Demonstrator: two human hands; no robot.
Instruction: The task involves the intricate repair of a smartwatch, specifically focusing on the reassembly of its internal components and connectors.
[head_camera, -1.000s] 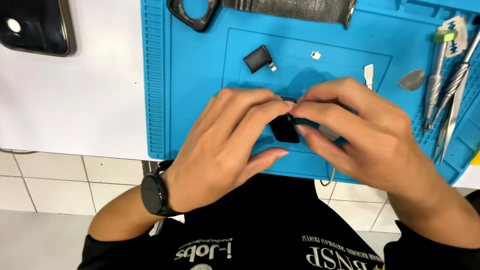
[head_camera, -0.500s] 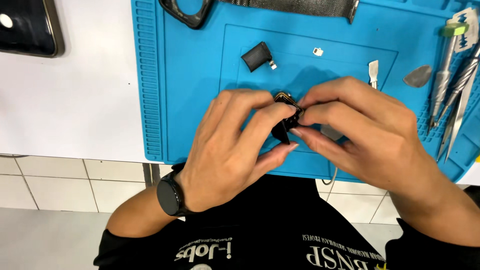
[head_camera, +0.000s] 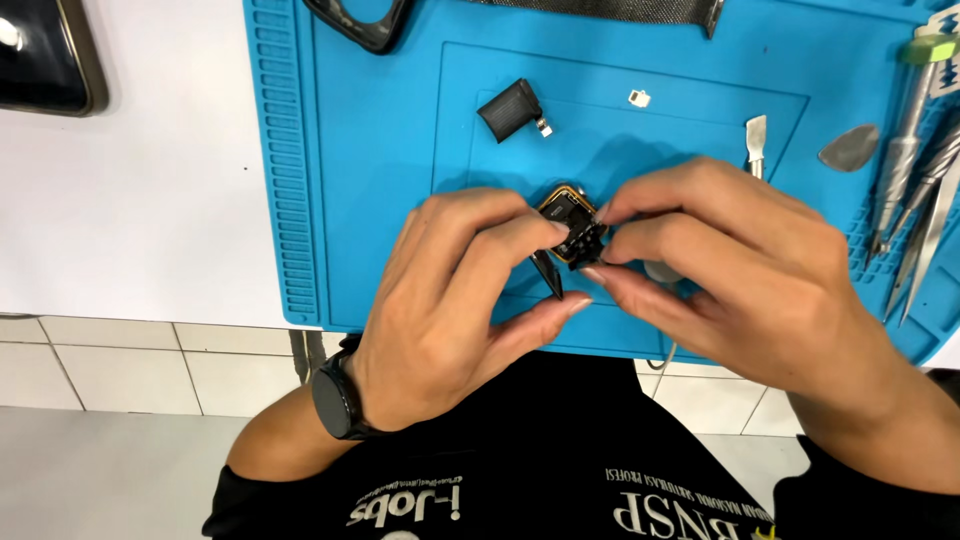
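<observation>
Watch case (head_camera: 570, 222): small, gold-rimmed; largely covered by the fingers of the left hand (head_camera: 455, 300) and right hand (head_camera: 740, 270); inner parts too small to tell.
Black pointed tool (head_camera: 548, 275): upper end hidden behind the left fingers.
Dark framed device (head_camera: 45, 50): cut off by top and left edges.
Grey strap (head_camera: 600, 8): cut by top edge.
Metal tools (head_camera: 915, 150): partly cut by right edge.
Right forearm: runs out of frame.

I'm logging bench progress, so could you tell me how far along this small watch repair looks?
Done: a small black block part and a tiny chip lie loose on the blue mat. In hand: left hand and right hand pinch the opened watch case. Left: the case remains open.
</observation>
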